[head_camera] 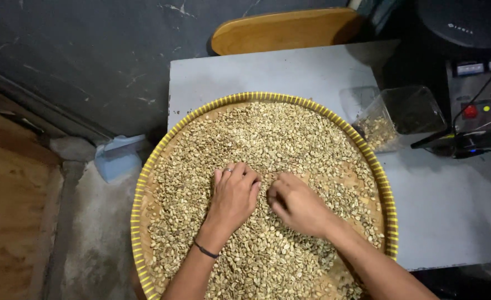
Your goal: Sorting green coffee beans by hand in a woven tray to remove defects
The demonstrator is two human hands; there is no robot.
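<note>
A wide round woven tray with a yellow rim [145,166] rests on a white table [451,211] and overhangs its left edge. Pale green beans [267,139] cover the tray in a thin layer. My left hand [234,194] lies palm down on the beans near the tray's middle, fingers curled; it wears a ring and a dark wrist band. Just to its right, my right hand [295,203] rests on the beans with its fingertips pinched together. Whether a bean sits between those fingertips cannot be made out.
A clear plastic tub [401,114] holding some beans stands on the table just right of the tray. A dark machine with red buttons [479,105] sits at the far right. A wooden chair back [284,30] is behind the table. A light blue container [118,158] lies on the floor at left.
</note>
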